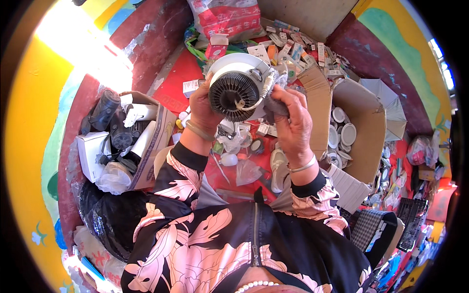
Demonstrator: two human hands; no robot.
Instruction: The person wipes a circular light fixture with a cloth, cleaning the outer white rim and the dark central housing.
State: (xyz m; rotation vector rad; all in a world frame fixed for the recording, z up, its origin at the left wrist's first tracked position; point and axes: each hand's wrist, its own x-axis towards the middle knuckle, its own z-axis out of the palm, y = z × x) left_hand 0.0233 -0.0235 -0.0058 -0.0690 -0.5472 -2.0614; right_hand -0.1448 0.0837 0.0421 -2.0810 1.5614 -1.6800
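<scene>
While raised, lamp [235, 88] (finned back), both hands [205, 110] gripping

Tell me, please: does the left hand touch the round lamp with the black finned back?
Touching. The head view shows the left hand holding the lamp from its left side, fingers lying on the black fins and white rim with no gap.

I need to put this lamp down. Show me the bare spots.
Little is bare. One red floor patch lies between the maroon wall and the small white box. Below the round white finned lamp, held by left hand and right hand, small parts crowd the floor.
</scene>
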